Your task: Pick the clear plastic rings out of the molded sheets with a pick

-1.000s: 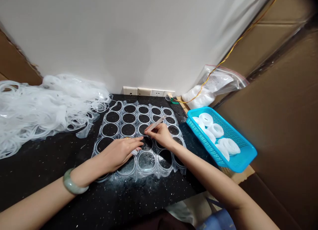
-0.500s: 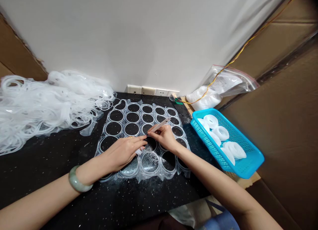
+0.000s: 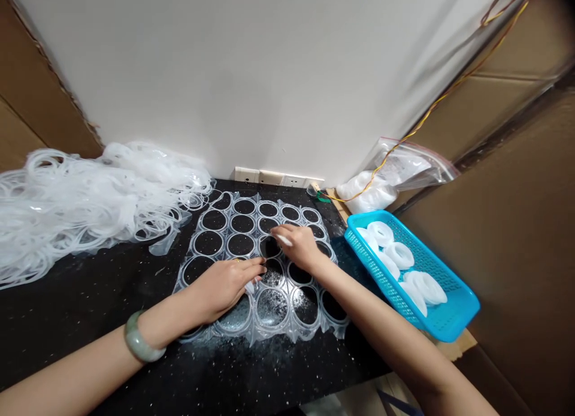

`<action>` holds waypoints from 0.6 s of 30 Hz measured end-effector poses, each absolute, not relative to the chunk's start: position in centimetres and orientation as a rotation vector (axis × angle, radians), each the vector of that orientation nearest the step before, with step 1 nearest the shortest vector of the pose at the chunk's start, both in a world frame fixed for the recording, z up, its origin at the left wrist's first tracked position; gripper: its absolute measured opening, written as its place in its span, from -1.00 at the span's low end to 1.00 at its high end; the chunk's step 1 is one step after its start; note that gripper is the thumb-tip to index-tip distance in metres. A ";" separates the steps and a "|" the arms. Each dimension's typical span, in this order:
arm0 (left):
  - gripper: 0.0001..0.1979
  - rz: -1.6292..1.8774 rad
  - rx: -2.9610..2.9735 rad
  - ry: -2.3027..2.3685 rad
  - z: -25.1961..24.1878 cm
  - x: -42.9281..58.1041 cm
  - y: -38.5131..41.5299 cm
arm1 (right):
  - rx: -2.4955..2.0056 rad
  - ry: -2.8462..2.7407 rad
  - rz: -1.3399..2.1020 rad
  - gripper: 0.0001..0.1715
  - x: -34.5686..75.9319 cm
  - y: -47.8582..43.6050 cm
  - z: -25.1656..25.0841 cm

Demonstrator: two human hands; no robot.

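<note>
A translucent plastic sheet (image 3: 240,228) with rows of round holes lies flat on the black speckled tabletop. My left hand (image 3: 227,284) rests on its left front part, fingers pressed together, with a small whitish piece (image 3: 250,288) showing under them; what that is I cannot make out. A greenish bangle (image 3: 139,338) circles the left wrist. Over the middle of the sheet, my right hand (image 3: 297,246) is closed around a slim white stick-like tool (image 3: 284,240); its far end is hidden by the fingers. Fine white powder (image 3: 272,302) covers some of the front holes.
A heap of white ring-holed scrap (image 3: 103,200) spreads at the left. To the right stands a blue basket (image 3: 449,323) holding several white rings (image 3: 399,255). Behind it lies a clear zip bag (image 3: 404,164). Sockets (image 3: 269,177) and a yellow-brown wire (image 3: 417,122) run along the wall.
My right hand has moved away from the left fingers, slightly up the sheet, and the tool has turned in its grip. The left hand stays on the sheet. The view has tilted up slightly.
</note>
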State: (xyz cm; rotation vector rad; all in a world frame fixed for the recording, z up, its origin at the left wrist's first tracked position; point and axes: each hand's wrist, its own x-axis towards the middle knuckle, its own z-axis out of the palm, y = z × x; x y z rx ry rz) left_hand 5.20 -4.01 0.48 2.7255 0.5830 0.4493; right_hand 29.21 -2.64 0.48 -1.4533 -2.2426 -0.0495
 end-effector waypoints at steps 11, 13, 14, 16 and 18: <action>-0.68 0.525 2.632 0.563 1.3 5.2 -2.5 | -1.525 -1.607 -0.237 -0.73 31.8 2.5 2.5; -0.67 0.490 2.633 0.573 2.1 5.6 -2.3 | -1.528 -1.497 -0.251 -0.71 32.4 2.9 2.9; -0.67 0.474 2.638 0.568 2.5 5.8 -2.2 | -1.545 -1.428 -0.245 -0.70 32.8 3.2 3.1; -0.68 0.455 2.642 0.550 3.0 6.1 -1.9 | -1.576 -1.349 -0.172 -0.72 33.3 3.5 3.3; -0.69 0.472 2.623 0.523 3.1 6.3 -1.5 | -1.564 -1.388 0.029 -0.74 33.0 3.5 3.0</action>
